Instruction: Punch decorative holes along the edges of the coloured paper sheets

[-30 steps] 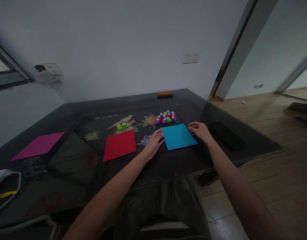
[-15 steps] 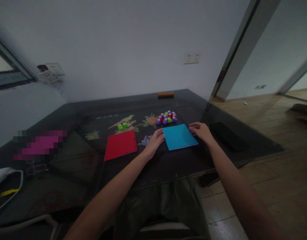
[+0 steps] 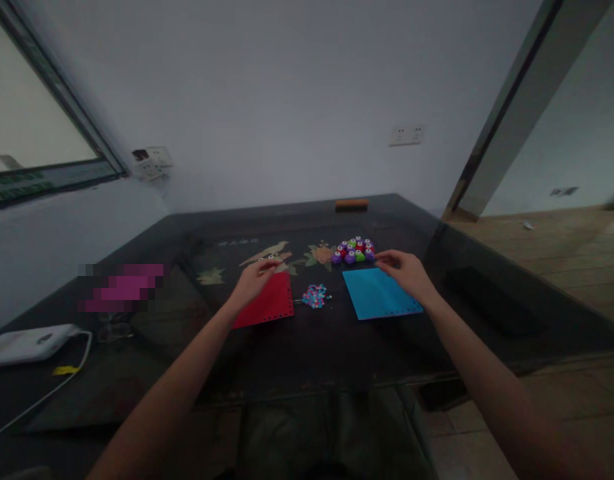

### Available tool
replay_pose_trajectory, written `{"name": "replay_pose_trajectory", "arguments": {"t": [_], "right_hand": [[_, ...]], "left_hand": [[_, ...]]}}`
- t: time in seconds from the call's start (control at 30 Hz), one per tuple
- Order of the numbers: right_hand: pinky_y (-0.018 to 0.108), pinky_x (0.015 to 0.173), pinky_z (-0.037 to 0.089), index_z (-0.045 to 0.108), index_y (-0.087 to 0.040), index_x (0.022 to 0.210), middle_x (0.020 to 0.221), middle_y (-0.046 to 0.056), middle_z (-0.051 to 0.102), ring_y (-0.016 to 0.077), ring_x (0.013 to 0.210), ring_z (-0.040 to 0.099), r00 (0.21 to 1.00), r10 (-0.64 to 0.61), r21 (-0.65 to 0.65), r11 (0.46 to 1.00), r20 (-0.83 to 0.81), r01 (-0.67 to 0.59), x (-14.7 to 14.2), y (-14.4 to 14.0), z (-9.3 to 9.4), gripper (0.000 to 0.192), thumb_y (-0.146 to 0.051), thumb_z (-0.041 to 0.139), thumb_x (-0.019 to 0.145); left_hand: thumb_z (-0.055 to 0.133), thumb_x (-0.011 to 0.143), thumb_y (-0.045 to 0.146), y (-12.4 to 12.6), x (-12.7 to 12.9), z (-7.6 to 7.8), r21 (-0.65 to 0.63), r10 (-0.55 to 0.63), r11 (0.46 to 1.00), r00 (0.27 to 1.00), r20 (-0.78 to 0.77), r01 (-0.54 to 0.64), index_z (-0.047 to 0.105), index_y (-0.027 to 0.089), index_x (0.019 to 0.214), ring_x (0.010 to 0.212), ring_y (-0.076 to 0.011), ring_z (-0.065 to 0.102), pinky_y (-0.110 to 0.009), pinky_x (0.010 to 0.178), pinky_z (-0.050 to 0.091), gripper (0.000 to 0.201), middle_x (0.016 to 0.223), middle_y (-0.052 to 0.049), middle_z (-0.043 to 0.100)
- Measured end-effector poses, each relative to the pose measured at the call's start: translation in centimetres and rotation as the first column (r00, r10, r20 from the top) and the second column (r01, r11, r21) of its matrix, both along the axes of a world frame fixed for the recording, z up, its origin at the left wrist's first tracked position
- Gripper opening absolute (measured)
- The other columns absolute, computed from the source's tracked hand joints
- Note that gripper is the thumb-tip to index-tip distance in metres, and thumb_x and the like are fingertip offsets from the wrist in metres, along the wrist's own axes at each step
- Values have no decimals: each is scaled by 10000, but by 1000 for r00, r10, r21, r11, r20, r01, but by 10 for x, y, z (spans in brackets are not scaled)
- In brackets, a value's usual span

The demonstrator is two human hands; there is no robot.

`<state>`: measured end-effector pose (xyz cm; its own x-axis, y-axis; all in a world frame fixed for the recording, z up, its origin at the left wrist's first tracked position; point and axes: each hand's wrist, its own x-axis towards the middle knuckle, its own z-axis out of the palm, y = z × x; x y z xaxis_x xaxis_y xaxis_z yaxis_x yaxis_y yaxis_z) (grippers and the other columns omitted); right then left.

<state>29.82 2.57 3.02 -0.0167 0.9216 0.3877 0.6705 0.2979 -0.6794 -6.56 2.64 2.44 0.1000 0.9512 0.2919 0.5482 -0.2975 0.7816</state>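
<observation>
My left hand [image 3: 253,279] lies over the far left corner of a red punched sheet [image 3: 269,305], fingers curled where the small green punches stood. Only a few white dots show at its fingertips, so whether it grips one is unclear. My right hand [image 3: 405,272] rests on the far right corner of a blue punched sheet [image 3: 379,293], fingers apart and pointing left toward a cluster of purple, red and green punches [image 3: 354,249]. Between the two sheets lies a small heap of pink and blue paper bits [image 3: 314,295].
The dark glass table [image 3: 307,353] has a painted bird-and-flower panel. A magenta sheet [image 3: 119,288], blurred, lies far left. A white device with a cable [image 3: 27,341] sits at the left edge. An orange-brown bar [image 3: 351,205] is at the back, a dark flat object [image 3: 487,300] to the right.
My left hand left the blue sheet's left edge and moved left across the paper bits to the red sheet's far corner. The view swung left. My right hand stayed on the blue sheet.
</observation>
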Motion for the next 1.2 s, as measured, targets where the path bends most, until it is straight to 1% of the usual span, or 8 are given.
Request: {"name": "replay_pose_trajectory", "arguments": {"t": [0.07, 0.17, 0.27, 0.37, 0.5, 0.73, 0.97, 1.2], "right_hand": [[296, 722, 493, 686, -162, 921, 823, 51, 692, 159, 734, 632, 994, 113, 15, 993, 9, -113, -28, 3, 3, 189, -180, 611, 749], [284, 705, 485, 678, -160, 939, 820, 42, 688, 150, 729, 625, 953, 300, -7, 954, 50, -300, -76, 14, 0, 213, -116, 606, 743], [289, 725, 473, 677, -135, 961, 841, 66, 689, 169, 777, 625, 908, 395, -41, 919, 142, -393, -126, 30, -8, 212, -129, 616, 758], [314, 779, 456, 680, -146, 979, 940, 96, 685, 204, 879, 618, 868, 396, -57, 916, 299, -398, -167, 45, -19, 211, -152, 603, 782], [343, 844, 432, 676, -152, 967, 1015, 128, 643, 235, 987, 574, 811, 382, -62, 916, 444, -397, -200, 56, -37, 206, -279, 582, 834], [399, 899, 399, 658, -161, 992, 1076, 143, 569, 268, 1077, 483, 781, 378, -19, 905, 497, -426, -209, 63, -56, 310, -382, 656, 775], [355, 863, 417, 623, -185, 1016, 1072, 103, 574, 235, 1043, 519, 834, 372, -32, 919, 408, -394, -207, 61, -51, 328, -308, 710, 725], [301, 763, 430, 610, -190, 928, 1002, 66, 620, 204, 933, 571, 897, 308, -41, 949, 318, -311, -209, 52, -44, 226, -216, 691, 719]], "left_hand": [[494, 780, 260, 8, -37, -14, 18, 166, 986, 980, -108, -165, 663, 158, 944, 973, -239, 617, -392, 901, 454, 256, 1026, -93, 684], [446, 785, 255, 14, -75, -32, 66, 274, 962, 936, -222, -266, 655, 146, 965, 990, -240, 605, -383, 895, 456, 297, 1055, -115, 668], [448, 784, 287, 16, -91, -43, 42, 222, 975, 925, -308, -219, 652, 146, 981, 988, -243, 601, -382, 882, 459, 317, 1059, -116, 661], [486, 782, 360, 16, -95, -45, 21, 144, 989, 926, -349, -145, 633, 170, 1031, 1012, -243, 586, -378, 888, 450, 346, 1093, -107, 642], [590, 722, 498, 14, -93, -44, -5, 35, 999, 903, -427, -41, 617, 165, 1070, 1044, -264, 558, -392, 934, 403, 483, 1117, -130, 619], [670, 649, 512, 13, -89, -45, 12, 20, 1000, 858, -513, -16, 603, 152, 1120, 1061, -276, 508, -408, 961, 355, 596, 1133, -144, 570], [653, 664, 533, 16, -91, -49, 15, 21, 1000, 834, -552, -15, 594, 152, 1156, 1060, -268, 487, -387, 966, 348, 624, 1140, -140, 538], [635, 684, 539, 14, -90, -47, 29, 19, 1000, 828, -561, -4, 608, 183, 1111, 1069, -272, 471, -391, 961, 347, 556, 1125, -119, 544]]}}
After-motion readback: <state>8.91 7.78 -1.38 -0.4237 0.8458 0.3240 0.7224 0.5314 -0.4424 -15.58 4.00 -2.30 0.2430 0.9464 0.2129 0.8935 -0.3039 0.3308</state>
